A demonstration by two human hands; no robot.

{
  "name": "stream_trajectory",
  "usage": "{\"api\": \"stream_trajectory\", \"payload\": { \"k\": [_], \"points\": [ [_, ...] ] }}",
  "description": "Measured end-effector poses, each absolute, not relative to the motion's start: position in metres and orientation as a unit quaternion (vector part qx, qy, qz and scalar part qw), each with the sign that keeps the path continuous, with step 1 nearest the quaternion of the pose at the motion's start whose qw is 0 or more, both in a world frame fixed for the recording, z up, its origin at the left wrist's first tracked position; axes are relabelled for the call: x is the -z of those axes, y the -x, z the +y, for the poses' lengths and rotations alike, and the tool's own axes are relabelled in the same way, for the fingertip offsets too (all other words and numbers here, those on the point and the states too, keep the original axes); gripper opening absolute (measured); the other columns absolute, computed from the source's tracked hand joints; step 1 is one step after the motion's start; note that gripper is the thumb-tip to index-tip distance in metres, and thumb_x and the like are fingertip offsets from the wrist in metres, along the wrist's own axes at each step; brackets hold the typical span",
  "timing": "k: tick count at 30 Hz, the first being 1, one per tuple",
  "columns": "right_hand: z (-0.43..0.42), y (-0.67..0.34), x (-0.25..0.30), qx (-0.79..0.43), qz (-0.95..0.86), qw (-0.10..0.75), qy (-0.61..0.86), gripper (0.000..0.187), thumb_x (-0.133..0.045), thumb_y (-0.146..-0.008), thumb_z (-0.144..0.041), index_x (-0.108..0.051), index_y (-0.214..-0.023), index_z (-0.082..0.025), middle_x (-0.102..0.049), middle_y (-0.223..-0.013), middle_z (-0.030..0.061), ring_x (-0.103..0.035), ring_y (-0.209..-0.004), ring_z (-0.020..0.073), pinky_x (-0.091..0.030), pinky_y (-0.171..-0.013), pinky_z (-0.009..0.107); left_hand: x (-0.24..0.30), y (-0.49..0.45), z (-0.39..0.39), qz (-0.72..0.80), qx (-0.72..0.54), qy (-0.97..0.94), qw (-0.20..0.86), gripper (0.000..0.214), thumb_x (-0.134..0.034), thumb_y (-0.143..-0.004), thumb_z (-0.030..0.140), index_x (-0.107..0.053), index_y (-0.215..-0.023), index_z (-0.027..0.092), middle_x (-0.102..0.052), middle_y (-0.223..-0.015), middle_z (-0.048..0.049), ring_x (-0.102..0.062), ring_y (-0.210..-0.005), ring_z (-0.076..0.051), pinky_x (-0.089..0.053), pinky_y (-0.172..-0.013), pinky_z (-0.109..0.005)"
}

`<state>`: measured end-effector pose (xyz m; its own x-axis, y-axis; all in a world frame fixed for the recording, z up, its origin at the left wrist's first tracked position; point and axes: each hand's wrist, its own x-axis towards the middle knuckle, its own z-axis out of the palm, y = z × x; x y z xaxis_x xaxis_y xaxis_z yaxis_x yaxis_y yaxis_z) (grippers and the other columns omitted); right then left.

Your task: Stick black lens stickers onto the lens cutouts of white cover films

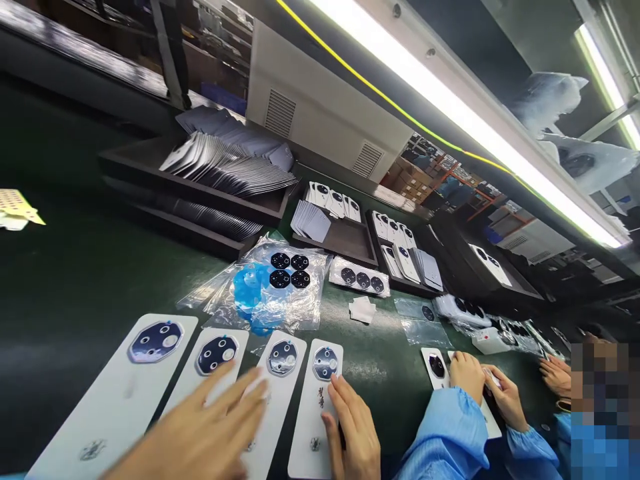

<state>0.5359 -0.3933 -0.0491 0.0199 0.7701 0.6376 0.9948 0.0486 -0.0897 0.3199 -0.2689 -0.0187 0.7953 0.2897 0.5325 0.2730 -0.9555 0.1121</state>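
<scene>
Several white phone back covers lie in a row in front of me, each with a dark octagonal camera plate at its top. My left hand (200,417), somewhat blurred, has its fingers spread over the second cover (187,380) and the third cover (274,407). At the fourth cover (307,427), my right hand (353,427) has its fingers stretched along the right edge and its thumb apart. That hand hides part of the cover's right side. The leftmost cover (113,393) lies apart from both hands. Neither hand visibly holds anything.
Behind the covers lie plastic bags (250,287) with black octagonal plates and blue film pieces. Black trays (210,180) of stacked covers stand farther back. White slips (363,310) lie mid-table. At right, a co-worker's hands (467,377) handle a cover; another person's hand shows beyond.
</scene>
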Motion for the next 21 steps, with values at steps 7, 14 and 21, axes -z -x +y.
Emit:
{"api": "stream_trajectory", "payload": {
  "k": [7,14,21],
  "points": [
    [-0.403,-0.658,-0.042,0.231,-0.724,0.27,0.591,0.032,-0.039,-0.097,-0.033,-0.069,-0.107,-0.031,-0.073,-0.095,-0.0049,-0.071,-0.082,0.0159,-0.06,-0.061,0.026,0.015,-0.419,-0.285,0.146,-0.273,-0.95,-0.031,0.036,-0.035,-0.09,0.002,-0.061,-0.115,0.009,-0.066,-0.117,-0.0095,-0.055,-0.11,-0.019,-0.038,-0.094,-0.031],
    [-0.43,-0.808,-0.084,0.26,-0.707,0.296,0.588,0.031,-0.048,-0.091,-0.042,-0.076,-0.09,-0.03,-0.07,-0.06,-0.0068,-0.07,-0.055,0.018,-0.051,-0.04,0.021,0.015,-0.428,-0.277,0.157,-0.213,-0.962,-0.066,0.032,-0.037,-0.089,0.008,-0.064,-0.107,0.011,-0.067,-0.107,-0.0092,-0.054,-0.106,-0.02,-0.035,-0.092,-0.032],
    [-0.421,-0.804,-0.069,0.273,-0.689,0.342,0.578,0.027,-0.05,-0.087,-0.033,-0.077,-0.088,-0.036,-0.072,-0.076,-0.0084,-0.07,-0.09,0.0261,-0.06,-0.068,0.028,0.007,-0.435,-0.278,0.154,-0.233,-0.955,-0.098,0.028,-0.043,-0.09,0.012,-0.069,-0.101,0.011,-0.067,-0.103,-0.0086,-0.053,-0.105,-0.021,-0.037,-0.088,-0.032]
  ]
}}
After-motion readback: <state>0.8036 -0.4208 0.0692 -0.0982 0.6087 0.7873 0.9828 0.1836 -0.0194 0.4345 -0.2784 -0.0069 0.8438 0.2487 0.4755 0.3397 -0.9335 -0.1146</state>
